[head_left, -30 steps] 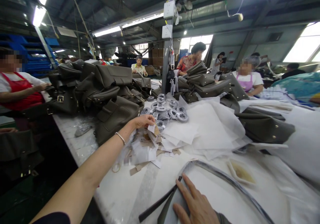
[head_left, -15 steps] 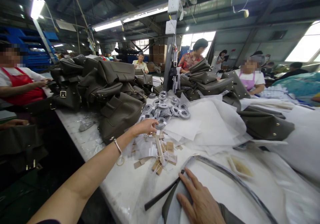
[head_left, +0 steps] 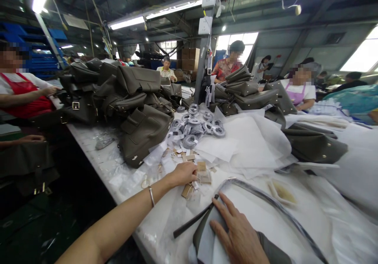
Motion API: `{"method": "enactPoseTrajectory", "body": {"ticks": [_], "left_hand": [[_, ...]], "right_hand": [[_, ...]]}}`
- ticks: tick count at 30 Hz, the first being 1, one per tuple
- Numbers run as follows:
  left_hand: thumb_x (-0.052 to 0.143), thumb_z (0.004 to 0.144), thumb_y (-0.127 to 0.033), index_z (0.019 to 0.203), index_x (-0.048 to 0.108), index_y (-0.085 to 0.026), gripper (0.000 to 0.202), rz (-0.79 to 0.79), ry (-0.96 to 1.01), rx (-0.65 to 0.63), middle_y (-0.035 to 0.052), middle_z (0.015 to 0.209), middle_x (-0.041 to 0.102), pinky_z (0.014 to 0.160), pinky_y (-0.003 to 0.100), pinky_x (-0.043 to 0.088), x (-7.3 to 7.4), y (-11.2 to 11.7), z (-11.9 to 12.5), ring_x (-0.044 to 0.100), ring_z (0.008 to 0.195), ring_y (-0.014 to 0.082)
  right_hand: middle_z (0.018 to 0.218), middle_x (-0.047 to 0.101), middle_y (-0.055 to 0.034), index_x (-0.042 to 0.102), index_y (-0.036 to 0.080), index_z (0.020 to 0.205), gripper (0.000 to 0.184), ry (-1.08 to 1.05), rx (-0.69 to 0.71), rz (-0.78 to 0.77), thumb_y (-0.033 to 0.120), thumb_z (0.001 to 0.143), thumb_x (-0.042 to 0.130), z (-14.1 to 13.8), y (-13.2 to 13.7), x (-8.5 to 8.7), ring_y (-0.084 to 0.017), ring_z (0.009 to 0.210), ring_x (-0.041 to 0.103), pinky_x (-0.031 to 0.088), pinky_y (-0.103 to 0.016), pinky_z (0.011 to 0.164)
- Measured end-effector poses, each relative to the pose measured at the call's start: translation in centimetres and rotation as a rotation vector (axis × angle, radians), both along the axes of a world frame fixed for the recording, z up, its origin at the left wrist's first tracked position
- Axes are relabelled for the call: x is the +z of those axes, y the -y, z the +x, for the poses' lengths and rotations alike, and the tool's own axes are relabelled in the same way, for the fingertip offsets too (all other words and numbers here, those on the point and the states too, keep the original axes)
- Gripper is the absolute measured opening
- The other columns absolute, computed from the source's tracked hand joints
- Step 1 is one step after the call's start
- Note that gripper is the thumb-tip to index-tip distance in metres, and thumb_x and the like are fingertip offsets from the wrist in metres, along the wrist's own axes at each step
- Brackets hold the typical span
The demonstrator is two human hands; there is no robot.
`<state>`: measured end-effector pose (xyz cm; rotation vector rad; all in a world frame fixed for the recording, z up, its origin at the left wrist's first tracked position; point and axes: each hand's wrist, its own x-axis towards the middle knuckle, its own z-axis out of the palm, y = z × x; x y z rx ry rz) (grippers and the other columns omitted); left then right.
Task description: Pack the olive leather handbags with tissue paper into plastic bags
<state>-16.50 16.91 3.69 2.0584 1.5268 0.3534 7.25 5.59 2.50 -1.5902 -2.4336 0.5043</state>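
While the right hand lies flat in the lower right of the frame, its fingers straight and its thumb held apart, the dark bag piece sits beneath it at the bottom edge, right of centre. A film-wrapped strap arches from near the fingertips toward the lower right corner, and a dark loose strip slants down to the left of that hand. Near the centre, the left hand has its fingers curled together among brown cardboard tags with pale strings; whether it pinches one I cannot tell. Just above the tags lie grey wrapped coils, and white sheets spread to their right. A shallow dish with yellowish contents stands inside the strap's curve, right of centre. Dark bags are heaped in the upper left part of the white table, near a person in a red apron at the far left.
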Motion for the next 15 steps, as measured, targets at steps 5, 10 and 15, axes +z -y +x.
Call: {"method": "enactPoseTrajectory", "body": {"ticks": [5, 10, 15], "left_hand": [[0.066, 0.084, -0.033, 0.073, 0.060, -0.015, 0.022, -0.013, 0.247, -0.013, -0.0002, 0.074, 0.062, 0.073, 0.030, 0.047, 1.7, -1.6, -1.6, 0.059, 0.073, 0.0152], [0.067, 0.077, -0.040, 0.075, 0.063, -0.013, 0.027, 0.042, 0.566, 0.010, 0.0033, 0.074, 0.066, 0.068, 0.027, 0.045, 5.2, -2.4, -4.1, 0.062, 0.073, 0.0169], [0.069, 0.074, -0.042, 0.078, 0.063, -0.014, 0.029, 0.090, 0.788, 0.031, 0.0052, 0.078, 0.069, 0.067, 0.026, 0.045, 8.0, -2.2, -5.1, 0.063, 0.072, 0.0165]], "right_hand": [[0.154, 0.041, -0.0108, 0.051, 0.021, 0.143, 0.055, -0.044, -0.018, 0.043, 0.044, 0.093, 0.049, 0.3, 0.0, -0.6, -0.032, 0.135, 0.047, 0.042, -0.049, 0.110], [0.149, 0.048, -0.0111, 0.051, 0.021, 0.142, 0.054, -0.129, -0.042, 0.157, 0.043, 0.093, 0.050, 1.1, -0.8, -2.1, -0.030, 0.136, 0.047, 0.041, -0.049, 0.111], [0.135, 0.062, -0.0096, 0.062, 0.025, 0.130, 0.046, -0.247, -0.047, 0.307, 0.046, 0.090, 0.054, 2.0, -1.9, -1.6, -0.030, 0.125, 0.058, 0.049, -0.047, 0.104]]}}
